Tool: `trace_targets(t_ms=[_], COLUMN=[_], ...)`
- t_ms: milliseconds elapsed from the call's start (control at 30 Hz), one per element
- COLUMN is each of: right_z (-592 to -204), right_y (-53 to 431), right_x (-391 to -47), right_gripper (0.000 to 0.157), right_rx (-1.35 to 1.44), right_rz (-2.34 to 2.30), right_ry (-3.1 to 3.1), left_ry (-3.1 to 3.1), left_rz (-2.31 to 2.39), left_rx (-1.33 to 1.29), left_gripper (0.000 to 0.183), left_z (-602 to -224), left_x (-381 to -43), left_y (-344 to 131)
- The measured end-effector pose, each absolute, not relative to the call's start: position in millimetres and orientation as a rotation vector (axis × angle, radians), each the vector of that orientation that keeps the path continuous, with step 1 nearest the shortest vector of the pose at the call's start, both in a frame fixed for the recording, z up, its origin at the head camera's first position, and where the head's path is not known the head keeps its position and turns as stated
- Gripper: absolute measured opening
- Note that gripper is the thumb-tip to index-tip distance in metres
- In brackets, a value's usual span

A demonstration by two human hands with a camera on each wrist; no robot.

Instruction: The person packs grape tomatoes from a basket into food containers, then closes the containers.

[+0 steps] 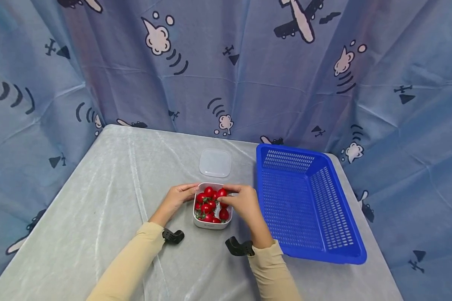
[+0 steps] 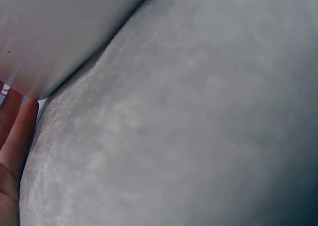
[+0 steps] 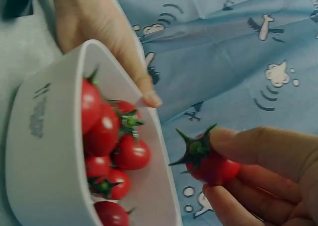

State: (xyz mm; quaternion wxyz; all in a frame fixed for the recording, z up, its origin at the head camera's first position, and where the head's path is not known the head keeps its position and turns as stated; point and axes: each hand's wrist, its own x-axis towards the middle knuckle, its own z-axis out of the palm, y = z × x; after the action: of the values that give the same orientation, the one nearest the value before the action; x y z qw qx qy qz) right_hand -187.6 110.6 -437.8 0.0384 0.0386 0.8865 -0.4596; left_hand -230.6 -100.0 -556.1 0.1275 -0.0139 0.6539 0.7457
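Note:
A white rectangular box point(image 1: 211, 226) stands on the cloth-covered table, holding several red cherry tomatoes point(image 1: 206, 207) with green leafy tops. At its back left corner is my left hand point(image 1: 177, 200), touching the outer wall. In the left wrist view, two of its fingers point(image 2: 21, 131) look straight against the box. Between thumb and fingers my right hand point(image 1: 246, 203) pinches one cherry tomato point(image 3: 213, 166), its green top facing the box. Seen from the head, that hand is over the box's right back part. The right wrist view shows the pinched tomato apart from the others.
Behind the box lies a clear, flat plastic lid point(image 1: 215, 163). A large blue perforated basket point(image 1: 309, 256) stands to the right, close by my right forearm. The grey cloth on the table point(image 1: 109, 200) ends at a patterned blue curtain point(image 1: 196, 88) behind.

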Motion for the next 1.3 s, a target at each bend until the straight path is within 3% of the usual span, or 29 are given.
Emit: trace_targets(t_ms=[467,733,1000,1300], right_z=[-466,-457,-427,-454], right_y=[94,97,107,128], right_x=[-201,-210,-264,-323], right_gripper=[0.032,0.034,0.034,0.037], right_rx=[0.04,0.156,0.388,0.626], right_rz=[-1.306,-1.452,-1.903,-1.689], right_ry=[2.712,2.658,2.461,2.317], left_ry=[1.917,1.883,1.88,2.146], left_rz=[2.139,2.164,2.083,1.841], left_rx=[-0.027,-0.002,0.059,0.045], left_gripper=[0.042,0.042,0.043,0.045], left_z=[-556,-556,-548,-510], left_x=[-232,-232,-238,-287], left_y=[-99,-99,-110,-115])
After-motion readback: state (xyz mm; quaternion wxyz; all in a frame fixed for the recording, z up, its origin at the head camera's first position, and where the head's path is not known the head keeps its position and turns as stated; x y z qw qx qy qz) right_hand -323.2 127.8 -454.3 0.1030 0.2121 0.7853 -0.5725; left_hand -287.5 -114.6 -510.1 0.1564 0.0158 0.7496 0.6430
